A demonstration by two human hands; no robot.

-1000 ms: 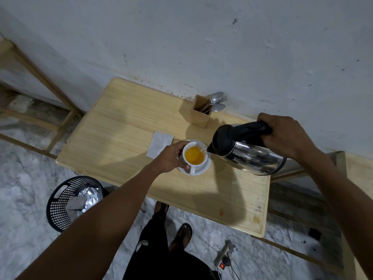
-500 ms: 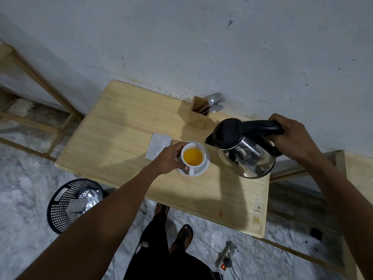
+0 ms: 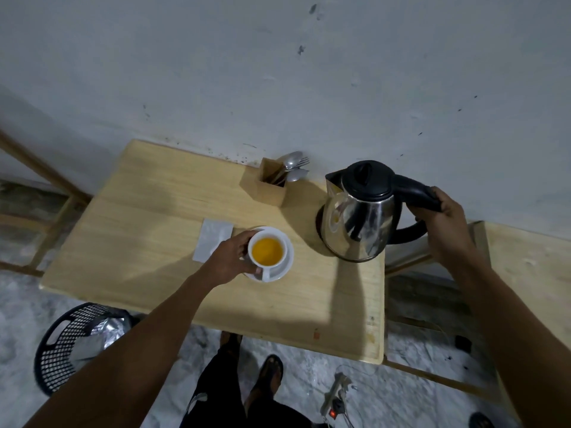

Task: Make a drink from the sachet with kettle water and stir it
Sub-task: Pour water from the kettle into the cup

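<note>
Since the table [image 3: 148, 242] already bears the upright kettle [image 3: 360, 211], its handle gripped by the right hand [image 3: 441, 220], pouring looks done. Orange drink fills the cup [image 3: 267, 251] that the left hand [image 3: 231, 257] fingers clasp; stirring remains, spoons [image 3: 293, 168] beyond the fingertips.

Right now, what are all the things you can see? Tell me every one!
table: one, light wood, against the wall
cup: one, white, orange drink inside, on the saucer
saucer: one, white, mid-table
kettle: one, steel and black, upright at the table's right
holder: one, wooden, near the wall, holding spoons and a fork
paper: one, white, left of the saucer
bin: one, black, on the floor
power strip: one, on the floor
left hand: holding the cup
right hand: gripping the kettle handle
</note>
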